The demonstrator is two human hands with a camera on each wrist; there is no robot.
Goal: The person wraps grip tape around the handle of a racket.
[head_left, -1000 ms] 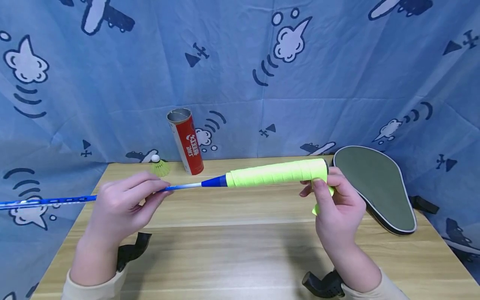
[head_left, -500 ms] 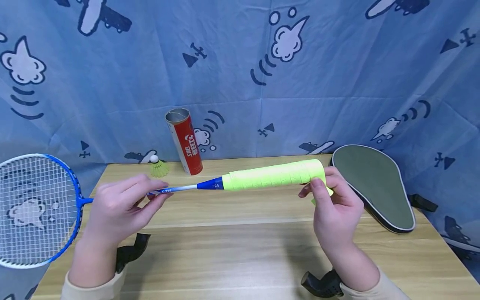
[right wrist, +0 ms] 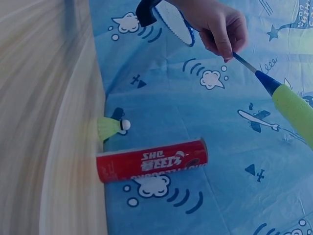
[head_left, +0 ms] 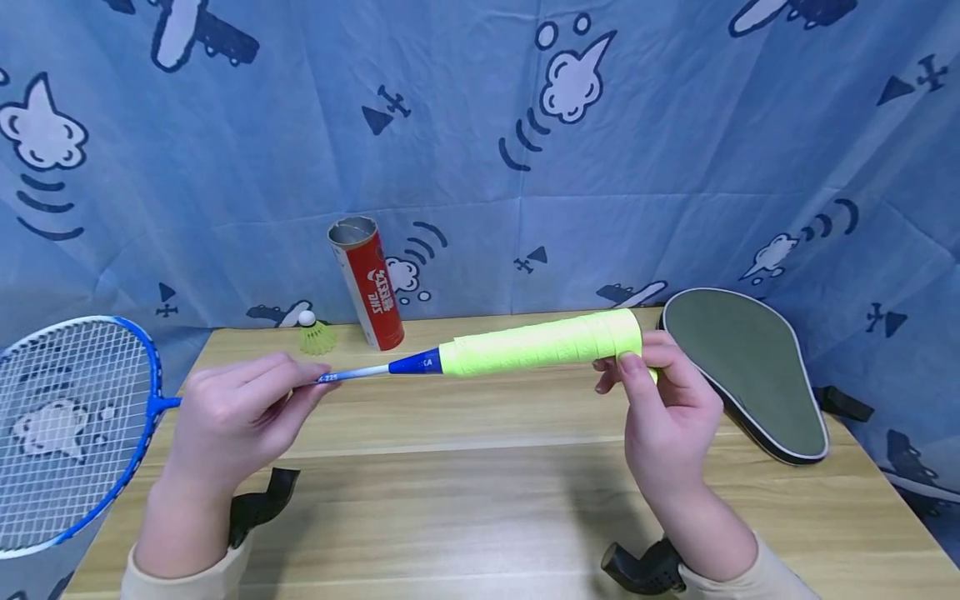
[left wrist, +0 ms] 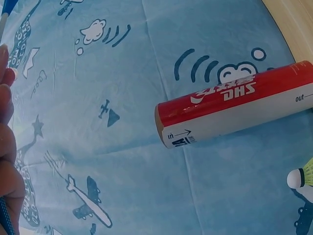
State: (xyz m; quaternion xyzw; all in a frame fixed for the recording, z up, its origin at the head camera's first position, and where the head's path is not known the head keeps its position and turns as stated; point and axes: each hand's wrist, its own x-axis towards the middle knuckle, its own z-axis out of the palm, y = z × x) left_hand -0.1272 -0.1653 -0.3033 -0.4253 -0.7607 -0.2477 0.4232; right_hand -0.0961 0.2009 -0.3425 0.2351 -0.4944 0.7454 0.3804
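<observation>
- Head view first: a badminton racket (head_left: 420,364) is held level above the wooden table (head_left: 480,492), running from mid-left to centre-right of the frame.
- Left hand (head_left: 240,412) sits left of centre, fingers and thumb pinching the thin shaft; the strung head (head_left: 63,425) hangs off the left edge of the picture, beyond the table edge.
- Right hand (head_left: 663,408) is right of centre, thumb and fingers curled round the butt end of the yellow grip tape (head_left: 540,348).
- How far along? The handle looks fully covered in neat overlapping turns from the blue cone to the butt. What seems left, by my reading, is the very end: a bit of yellow shows under the right thumb, and whether it is a loose tail or already stuck down I cannot tell.
- Right wrist view, upper right: the left hand (right wrist: 215,24) pinches the shaft, with the yellow handle running off the right edge.
- Behind, in the upper middle of the head view, a red shuttlecock tube (head_left: 366,283) stands open-topped with a yellow shuttlecock (head_left: 315,333) just beside it on its left.
- Far right of the table lies a grey racket cover (head_left: 742,371), untouched.
</observation>
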